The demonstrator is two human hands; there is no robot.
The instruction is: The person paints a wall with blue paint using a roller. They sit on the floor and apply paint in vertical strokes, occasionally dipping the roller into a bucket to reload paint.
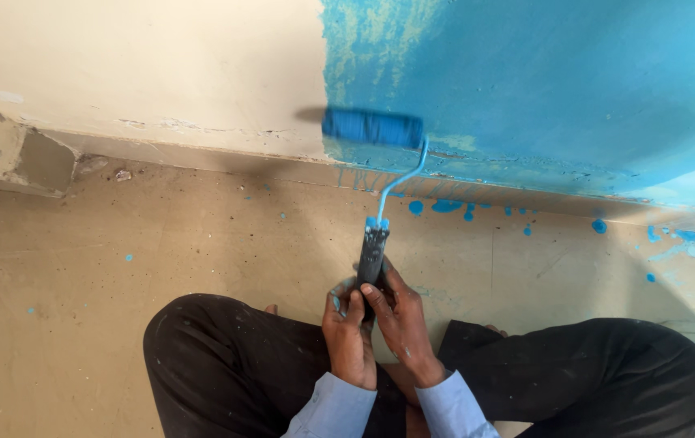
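Half-blue wall (542, 73): both hands, left (349, 337) and right (400, 320), wrap fingers round the roller (372, 127) handle, painting low; bare cream patch likely next

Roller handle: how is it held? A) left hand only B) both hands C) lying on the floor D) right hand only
B: the left hand and right hand both wrap the roller handle, with the blue roller against the wall.

A room under renovation: half-painted blue wall (542, 81) (paint-spattered floor (161, 243) too).
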